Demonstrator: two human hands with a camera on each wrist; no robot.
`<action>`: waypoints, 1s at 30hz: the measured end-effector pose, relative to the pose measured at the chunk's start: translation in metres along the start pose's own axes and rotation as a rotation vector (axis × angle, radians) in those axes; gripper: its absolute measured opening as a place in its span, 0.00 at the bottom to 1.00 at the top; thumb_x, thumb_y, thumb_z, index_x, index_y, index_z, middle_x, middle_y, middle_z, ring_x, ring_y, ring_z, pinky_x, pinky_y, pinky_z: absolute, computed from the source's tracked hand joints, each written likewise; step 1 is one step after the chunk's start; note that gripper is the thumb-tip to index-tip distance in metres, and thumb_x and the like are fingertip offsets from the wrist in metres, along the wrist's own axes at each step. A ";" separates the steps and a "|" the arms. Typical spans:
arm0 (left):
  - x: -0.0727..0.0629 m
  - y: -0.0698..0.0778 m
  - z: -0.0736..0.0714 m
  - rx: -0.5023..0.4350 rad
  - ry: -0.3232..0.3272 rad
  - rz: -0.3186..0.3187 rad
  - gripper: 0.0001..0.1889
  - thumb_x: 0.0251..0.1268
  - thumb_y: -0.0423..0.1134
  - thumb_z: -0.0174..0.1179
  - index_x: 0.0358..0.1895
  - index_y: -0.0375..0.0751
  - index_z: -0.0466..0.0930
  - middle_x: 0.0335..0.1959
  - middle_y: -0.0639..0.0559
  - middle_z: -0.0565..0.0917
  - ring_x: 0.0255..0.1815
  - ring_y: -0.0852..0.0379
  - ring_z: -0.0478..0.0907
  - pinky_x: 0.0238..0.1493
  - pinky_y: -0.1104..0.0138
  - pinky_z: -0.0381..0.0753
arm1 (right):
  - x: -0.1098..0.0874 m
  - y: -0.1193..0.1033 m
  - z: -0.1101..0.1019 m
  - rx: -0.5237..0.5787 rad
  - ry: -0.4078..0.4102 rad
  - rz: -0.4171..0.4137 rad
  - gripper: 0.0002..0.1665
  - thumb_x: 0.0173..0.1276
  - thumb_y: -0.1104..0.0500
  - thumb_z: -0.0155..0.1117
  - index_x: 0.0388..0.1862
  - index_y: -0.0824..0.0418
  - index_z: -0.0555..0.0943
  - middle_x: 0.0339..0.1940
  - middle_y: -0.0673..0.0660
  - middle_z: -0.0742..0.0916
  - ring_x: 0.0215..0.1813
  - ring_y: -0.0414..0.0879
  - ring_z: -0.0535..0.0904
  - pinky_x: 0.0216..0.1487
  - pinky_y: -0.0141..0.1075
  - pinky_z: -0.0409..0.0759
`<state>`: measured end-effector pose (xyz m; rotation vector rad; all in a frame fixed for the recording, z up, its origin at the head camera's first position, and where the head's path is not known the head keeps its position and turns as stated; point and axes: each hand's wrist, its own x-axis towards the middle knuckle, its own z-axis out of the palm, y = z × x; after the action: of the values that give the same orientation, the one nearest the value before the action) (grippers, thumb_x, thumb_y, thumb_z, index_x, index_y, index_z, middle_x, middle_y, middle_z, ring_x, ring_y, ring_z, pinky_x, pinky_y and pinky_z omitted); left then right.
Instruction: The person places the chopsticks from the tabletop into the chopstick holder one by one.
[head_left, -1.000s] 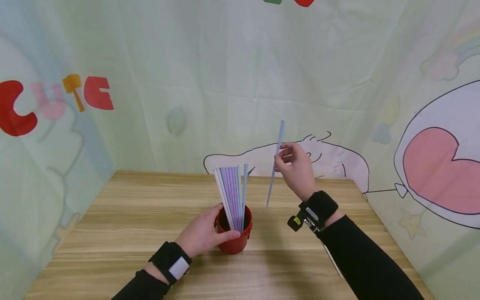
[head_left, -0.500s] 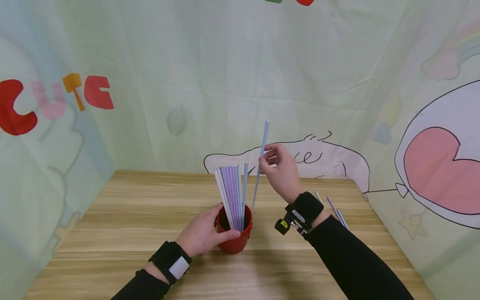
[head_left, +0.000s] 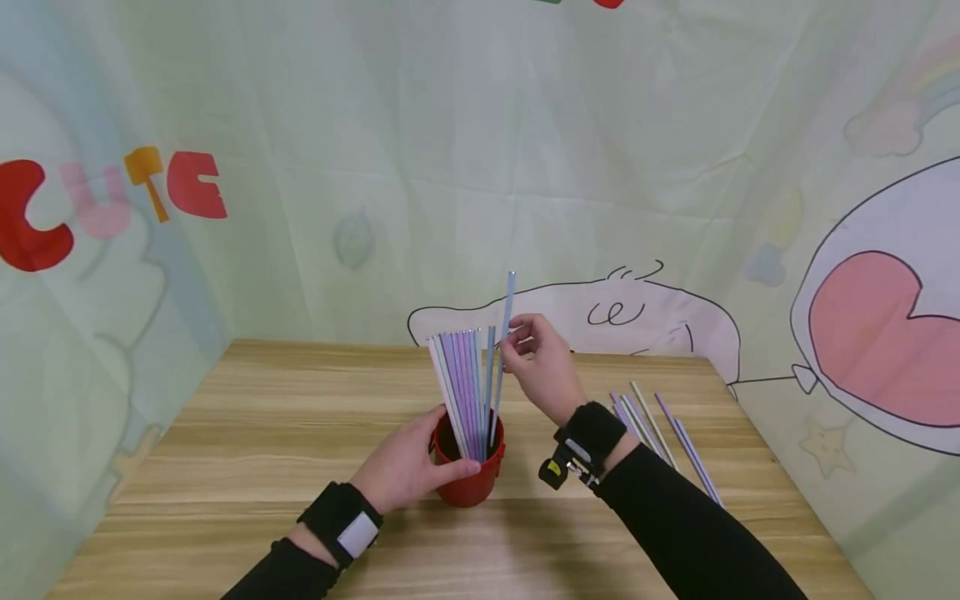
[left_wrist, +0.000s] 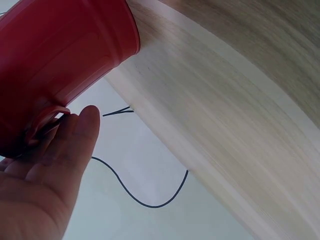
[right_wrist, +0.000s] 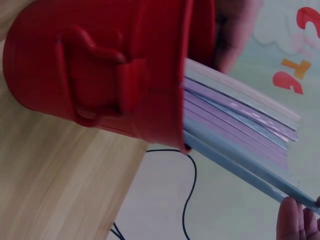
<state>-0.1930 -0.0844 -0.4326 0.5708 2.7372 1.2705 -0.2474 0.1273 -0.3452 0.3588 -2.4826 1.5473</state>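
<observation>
A small red metal bucket (head_left: 467,493) stands on the wooden table with a bundle of drinking straws (head_left: 459,375) leaning in it, white, purple and blue. My left hand (head_left: 408,458) grips the bucket, thumb over the near rim; in the left wrist view its fingers (left_wrist: 70,150) lie by a side lug. My right hand (head_left: 546,367) pinches a blue straw (head_left: 511,292) near its upper half. That straw's lower end is inside the bucket at the right, close beside another blue straw (head_left: 491,358). The right wrist view shows the fingertips (right_wrist: 288,220) on it.
Several loose straws (head_left: 637,417), purple, white and blue, lie on the table (head_left: 300,400) at the right, partly behind the right forearm. A printed curtain (head_left: 337,167) rises along the table's back and sides.
My right hand has moved left and down with the blue straw, whose lower end has gone into the bucket. The loose straws have come into view. My left hand has stayed on the bucket.
</observation>
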 end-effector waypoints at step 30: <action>0.001 0.000 -0.001 -0.009 0.009 0.019 0.49 0.52 0.68 0.71 0.77 0.57 0.63 0.67 0.54 0.80 0.63 0.51 0.81 0.64 0.49 0.81 | -0.024 0.039 0.018 -0.095 -0.082 0.074 0.16 0.72 0.58 0.67 0.56 0.57 0.78 0.41 0.54 0.85 0.44 0.47 0.81 0.39 0.35 0.84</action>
<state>-0.1938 -0.0847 -0.4322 0.5938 2.7383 1.2920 -0.2374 0.1304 -0.3933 0.3250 -2.6497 1.4623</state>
